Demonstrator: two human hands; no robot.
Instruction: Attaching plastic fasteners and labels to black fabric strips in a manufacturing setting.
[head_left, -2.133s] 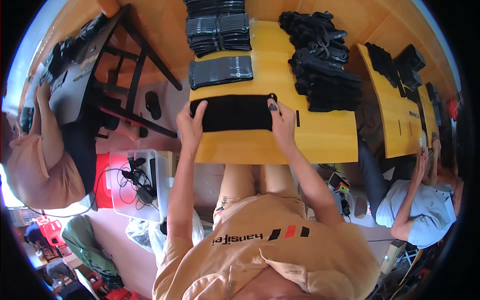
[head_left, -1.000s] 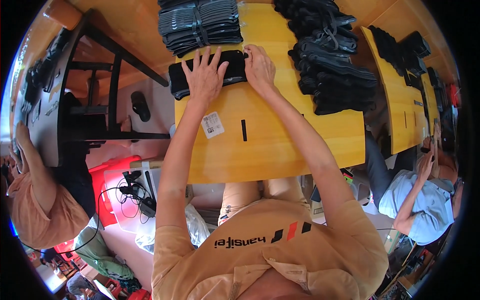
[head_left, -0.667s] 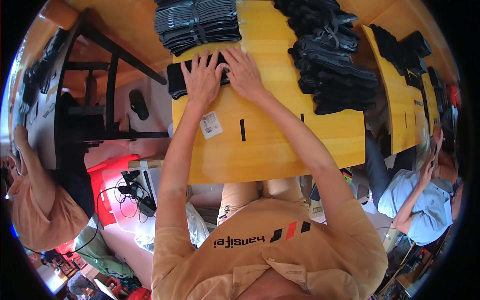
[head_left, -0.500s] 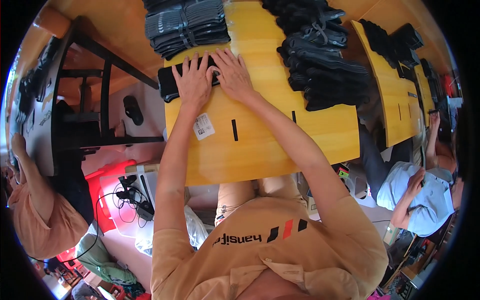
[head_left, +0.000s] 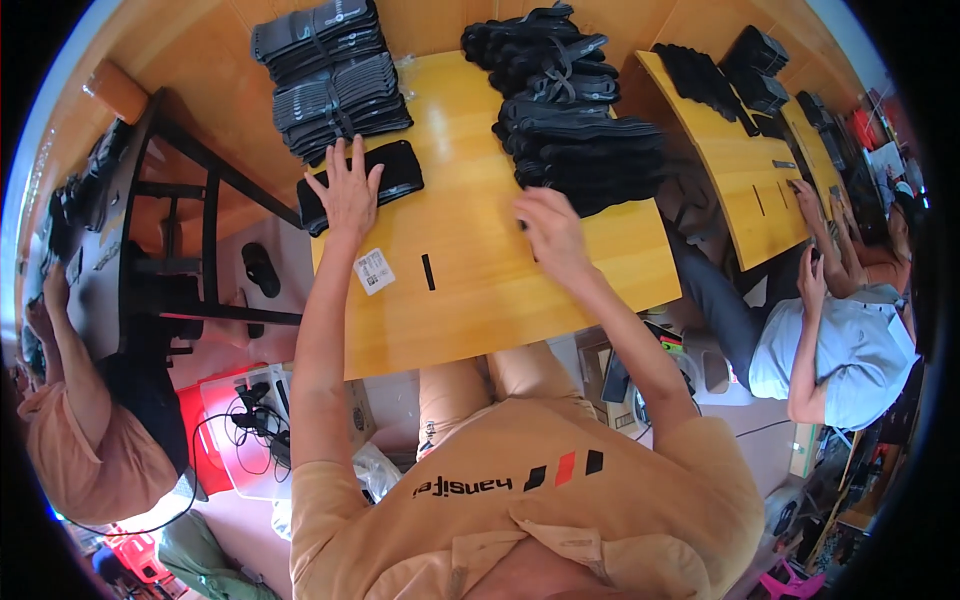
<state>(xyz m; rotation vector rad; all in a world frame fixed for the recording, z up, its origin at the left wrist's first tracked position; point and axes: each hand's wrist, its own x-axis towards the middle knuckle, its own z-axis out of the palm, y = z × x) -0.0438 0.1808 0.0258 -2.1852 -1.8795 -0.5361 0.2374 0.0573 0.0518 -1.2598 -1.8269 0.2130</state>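
My left hand (head_left: pixel 347 195) lies flat with fingers spread on a folded bundle of black knit fabric, seemingly socks (head_left: pixel 393 172), near the table's left edge. Over the middle of the yellow table my right hand (head_left: pixel 553 232) is curled, fingertips drawn together. A small dark bit shows at those fingertips; whether it is held or lies on the table is unclear. Beyond the left hand rise tied stacks of folded dark socks (head_left: pixel 335 95). Loose black socks (head_left: pixel 580 150) are heaped behind the right hand.
The yellow table (head_left: pixel 450 330) carries a white printed label (head_left: pixel 375 271) and a black strip (head_left: pixel 428 272). Another yellow table (head_left: pixel 715 150) with dark goods stands at right, where a person in light blue (head_left: pixel 830 350) sits. At left are a dark table frame (head_left: pixel 210 220) and another person (head_left: pixel 95 430).
My right hand has left the black bundle and moved right and nearer me, its fingers curling. The left hand stays on the bundle. The whole view has shifted slightly.
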